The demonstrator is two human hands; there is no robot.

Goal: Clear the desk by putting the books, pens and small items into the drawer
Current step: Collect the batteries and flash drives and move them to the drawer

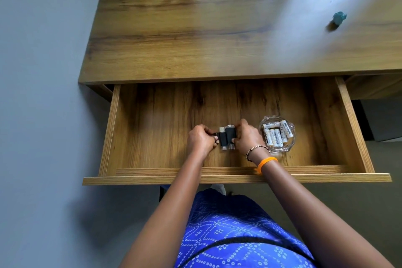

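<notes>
Inside the open drawer (152, 137), the left hand (201, 140) is curling its fingers around the left end of a cluster of small black items (226, 137), possibly USB sticks, though blur is hiding the detail. The right hand (247, 137) is closing on the cluster's right side, so the pieces are sitting pinched between both hands on the drawer floor. A beaded bracelet (254, 151) and an orange band (266, 163) are circling the right wrist. Just beside that hand, a glass dish (289, 143) is holding white batteries (275, 134). Above, the wooden desk (195, 28) is catching glare, and a small teal object (338, 18) is lying far right. A grey wall (39, 72) is running along the left.
</notes>
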